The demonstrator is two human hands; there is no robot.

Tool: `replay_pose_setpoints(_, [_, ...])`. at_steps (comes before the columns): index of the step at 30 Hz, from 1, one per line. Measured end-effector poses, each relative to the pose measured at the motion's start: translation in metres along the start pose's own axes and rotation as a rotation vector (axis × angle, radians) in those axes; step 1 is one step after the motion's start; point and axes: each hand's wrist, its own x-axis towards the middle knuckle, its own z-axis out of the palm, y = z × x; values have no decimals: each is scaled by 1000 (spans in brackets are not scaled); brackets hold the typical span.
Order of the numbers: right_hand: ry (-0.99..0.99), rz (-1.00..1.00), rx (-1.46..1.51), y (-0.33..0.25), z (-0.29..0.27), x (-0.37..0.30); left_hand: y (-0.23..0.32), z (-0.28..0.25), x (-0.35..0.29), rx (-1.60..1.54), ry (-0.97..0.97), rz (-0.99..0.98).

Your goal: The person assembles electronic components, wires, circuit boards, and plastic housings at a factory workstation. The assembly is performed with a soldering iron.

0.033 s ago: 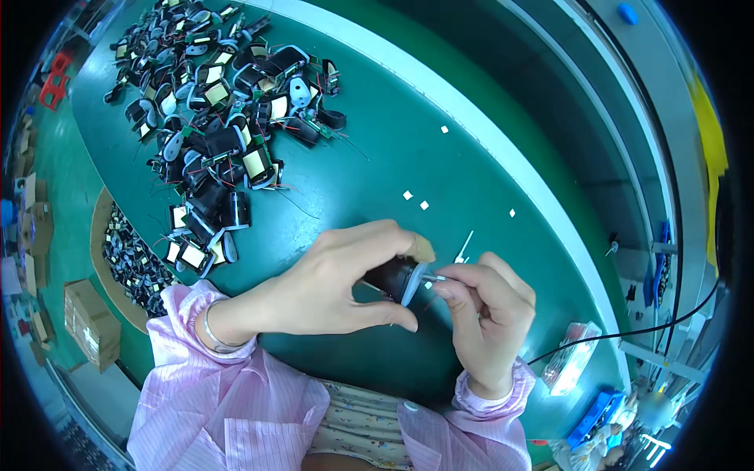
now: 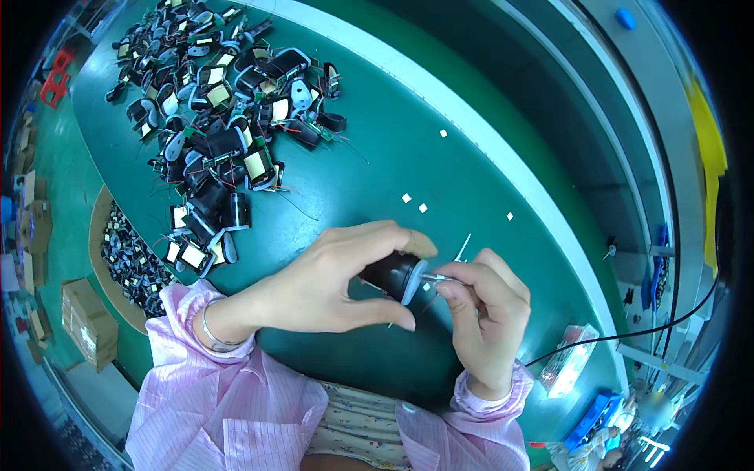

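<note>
My left hand (image 2: 330, 275) is closed round a black housing (image 2: 389, 271) with a grey oval end cap (image 2: 416, 281). The cap points toward my right hand (image 2: 491, 318). Thumb and fingers of that right hand pinch a slim metal tool (image 2: 440, 278), whose thin tip meets the cap's face. Whether the tip is inside the cap I cannot tell. Just beyond the hands, a thin white stick-like piece (image 2: 463, 248) lies on the green table (image 2: 353, 196).
A heap of similar black housings (image 2: 228, 141) with wires and pale pads covers the table's far left. Small white squares (image 2: 422, 208) lie scattered ahead. At the right are a clear package (image 2: 567, 361) and a black cable (image 2: 605, 336). Cardboard boxes (image 2: 90, 322) stand on the floor at left.
</note>
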Motion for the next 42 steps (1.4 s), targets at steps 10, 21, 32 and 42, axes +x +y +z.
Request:
replay_pose_setpoints(10, [16,-203,-150,23,7,10,-22,12,-2,-244,43,-159])
replay_pose_setpoints(21, [199,-412,-289,15,23,4,-22,15,-2,149,204,80])
replay_pose_setpoints(32, [539,-204,-980,67,-36,44,-54,-44,63,1647,423,278])
replay_pose_setpoints(42, [-274,-292,-413,48,36,-21,-59,6,19,1333,85,247])
